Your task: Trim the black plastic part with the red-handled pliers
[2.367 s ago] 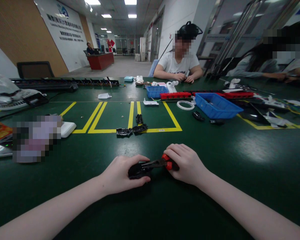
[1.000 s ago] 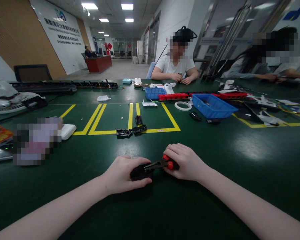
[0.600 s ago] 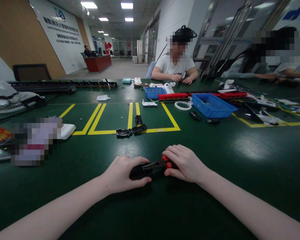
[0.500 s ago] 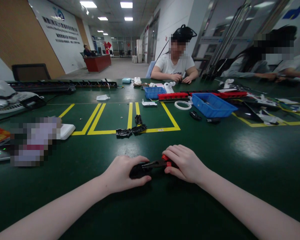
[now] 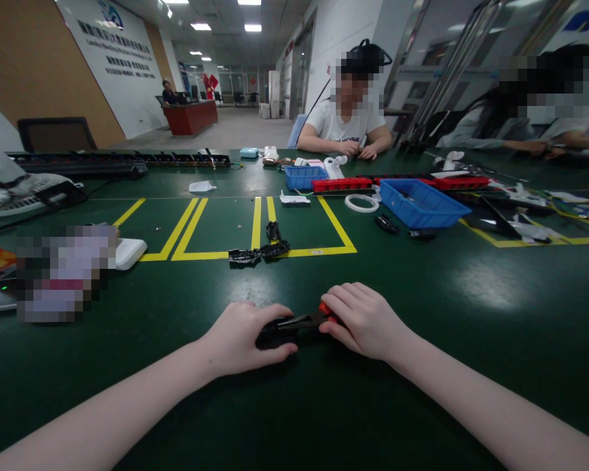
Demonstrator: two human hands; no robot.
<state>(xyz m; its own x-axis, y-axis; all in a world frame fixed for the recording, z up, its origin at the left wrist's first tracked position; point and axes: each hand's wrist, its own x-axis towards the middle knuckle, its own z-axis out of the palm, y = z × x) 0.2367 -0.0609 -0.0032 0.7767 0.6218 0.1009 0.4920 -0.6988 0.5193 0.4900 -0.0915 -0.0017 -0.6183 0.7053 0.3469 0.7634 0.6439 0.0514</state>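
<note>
Your right hand (image 5: 368, 320) is now covering more of the red-handled pliers (image 5: 308, 321), its grip apparently tightening around them. Your left hand (image 5: 238, 335) is holding the black part (image 5: 269, 336) in its grip, under the pliers' tips; black pieces (image 5: 244, 257) are lying beyond both grips on the bench (image 5: 422, 281).

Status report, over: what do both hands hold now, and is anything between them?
Left hand gripping black part. Right hand on red-handled pliers. Pliers' nose at part, bridging gap between hands.
</note>
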